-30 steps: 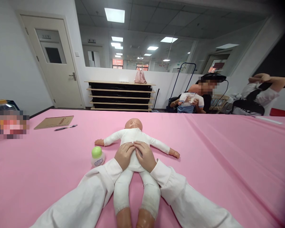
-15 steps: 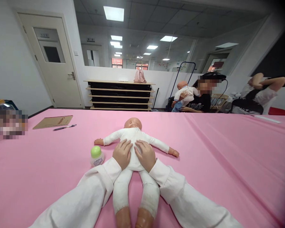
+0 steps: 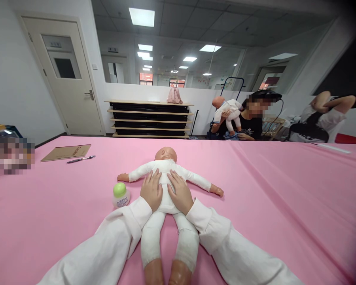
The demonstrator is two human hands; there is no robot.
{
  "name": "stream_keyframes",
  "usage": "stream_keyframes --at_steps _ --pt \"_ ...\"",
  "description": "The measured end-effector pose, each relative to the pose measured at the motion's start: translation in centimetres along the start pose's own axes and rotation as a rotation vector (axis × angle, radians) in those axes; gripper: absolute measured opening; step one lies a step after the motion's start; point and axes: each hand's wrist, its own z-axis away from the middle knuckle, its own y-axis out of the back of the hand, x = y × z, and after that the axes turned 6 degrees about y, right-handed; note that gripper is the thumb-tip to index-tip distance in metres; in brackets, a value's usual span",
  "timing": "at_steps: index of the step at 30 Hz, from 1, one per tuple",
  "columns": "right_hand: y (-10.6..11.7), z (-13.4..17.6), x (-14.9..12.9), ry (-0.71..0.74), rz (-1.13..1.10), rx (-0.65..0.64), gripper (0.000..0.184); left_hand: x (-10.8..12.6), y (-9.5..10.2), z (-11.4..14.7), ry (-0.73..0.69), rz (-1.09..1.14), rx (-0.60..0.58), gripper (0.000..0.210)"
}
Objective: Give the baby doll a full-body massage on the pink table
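A baby doll (image 3: pixel 166 202) with a white cloth body lies face down on the pink-covered table, head away from me, arms spread wide and legs toward me. On the left side of its back rests my left hand (image 3: pixel 152 191), fingers stretched out. My right hand (image 3: pixel 179 192) lies flat on the right side of the back, its fingers also extended. Neither hand grips anything. Just left of the doll stands a small bottle (image 3: pixel 121 195) with a green cap, close to my left sleeve.
A brown notebook (image 3: pixel 67 152) and a pen (image 3: pixel 80 159) lie at the table's far left. Behind the table, a person (image 3: pixel 252 122) holds another doll (image 3: pixel 230 111); a second person (image 3: pixel 323 114) is farther right. Folds run through the pink cloth (image 3: pixel 284 190) on the right.
My fingers have straightened and reach slightly farther up the doll's back. In the background, the other person's doll has been raised and tipped left. The doll under my hands stays in place.
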Motion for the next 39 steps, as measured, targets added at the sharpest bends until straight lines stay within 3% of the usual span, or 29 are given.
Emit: stream_keyframes --at_steps 4,9,11,14,18,22,25,30,34,39 --pt "-0.1 0.2 0.0 -0.015 0.04 0.077 0.039 0.1 0.3 0.0 -0.041 -0.069 0.078 0.039" --pt "0.4 0.5 -0.4 0.128 0.003 0.201 0.02 0.4 0.8 0.1 -0.303 0.076 0.183 0.02" --pt "0.6 0.4 -0.5 0.161 -0.026 0.213 0.019 0.6 0.8 0.1 -0.345 0.147 0.199 0.018" --pt "0.7 0.3 -0.5 0.148 -0.083 0.217 0.018 0.6 0.8 0.0 -0.315 0.209 0.186 0.019" --pt "0.2 0.2 -0.2 0.083 -0.093 0.122 0.026 0.3 0.4 -0.1 -0.248 0.226 0.091 0.031" --pt "-0.4 0.2 0.3 -0.079 -0.006 0.04 0.043 0.1 0.2 -0.1 -0.108 0.087 -0.025 0.039" --pt "-0.6 0.2 0.5 -0.134 0.038 0.042 0.048 0.1 0.3 0.0 -0.059 -0.017 -0.032 0.04" --pt "0.0 0.4 0.1 -0.027 -0.001 0.162 0.031 0.2 0.5 0.2 -0.19 0.003 0.105 0.031" --pt "0.4 0.2 -0.2 0.131 -0.077 0.116 0.034 -0.1 0.1 0.3 -0.298 0.097 0.15 0.029" --pt "0.2 0.1 -0.2 0.014 -0.027 -0.044 0.044 -0.2 -0.1 0.1 -0.197 0.131 -0.012 0.043"
